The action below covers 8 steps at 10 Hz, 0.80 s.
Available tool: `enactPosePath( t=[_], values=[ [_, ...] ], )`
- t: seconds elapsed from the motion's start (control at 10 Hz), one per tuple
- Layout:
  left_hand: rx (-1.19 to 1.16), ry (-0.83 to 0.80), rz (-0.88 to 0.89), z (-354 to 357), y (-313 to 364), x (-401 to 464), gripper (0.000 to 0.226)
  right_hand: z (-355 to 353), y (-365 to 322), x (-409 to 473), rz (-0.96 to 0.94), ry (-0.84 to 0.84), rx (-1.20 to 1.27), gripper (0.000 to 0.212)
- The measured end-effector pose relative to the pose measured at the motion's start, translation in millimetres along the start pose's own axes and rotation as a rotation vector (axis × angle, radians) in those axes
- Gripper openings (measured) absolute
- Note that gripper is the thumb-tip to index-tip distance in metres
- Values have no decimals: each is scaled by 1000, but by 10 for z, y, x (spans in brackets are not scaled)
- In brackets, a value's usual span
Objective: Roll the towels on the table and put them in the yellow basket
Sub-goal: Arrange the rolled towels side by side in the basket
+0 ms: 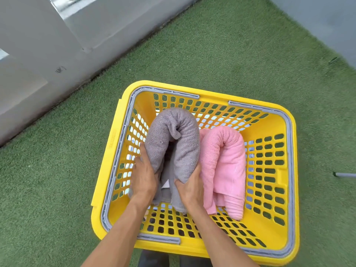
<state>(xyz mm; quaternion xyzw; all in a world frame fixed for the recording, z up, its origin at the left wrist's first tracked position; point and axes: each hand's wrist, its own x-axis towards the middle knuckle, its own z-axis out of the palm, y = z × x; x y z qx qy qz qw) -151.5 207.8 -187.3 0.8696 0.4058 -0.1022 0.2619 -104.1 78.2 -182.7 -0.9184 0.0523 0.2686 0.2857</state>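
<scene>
A yellow perforated basket (277,224) with grey folded handles stands on green turf. Inside it, a rolled grey towel (183,143) is bent into an arch on the left side. My left hand (144,178) grips its left leg and my right hand (190,187) grips its right leg, both hands down inside the basket. A rolled pink towel (225,162), bent the same way, lies right beside the grey one, touching it. The lower ends of the grey towel are partly hidden by my hands.
Green artificial turf (212,54) surrounds the basket. A grey wall (38,54) runs diagonally at the upper left, and another grey surface (327,20) fills the upper right corner. A dark rod end (344,174) lies at the right edge. The table is out of view.
</scene>
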Motion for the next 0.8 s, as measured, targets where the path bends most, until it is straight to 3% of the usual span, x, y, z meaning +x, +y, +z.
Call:
enactPosePath(
  t=[0.3, 0.5, 0.6, 0.8],
  values=[
    [-101, -5, -13, -51, 15, -18, 112, 45, -32, 39, 49, -92, 121, 100],
    [-46, 53, 61, -183, 96, -227, 93, -191, -13, -153, -98, -40, 147, 96],
    [28, 32, 91, -197, 165, -286, 87, -287, -33, -217, -256, -112, 45, 93],
    [61, 46, 82, -312, 229, -350, 79, -419, -5, -244, -252, -158, 48, 90]
  ],
)
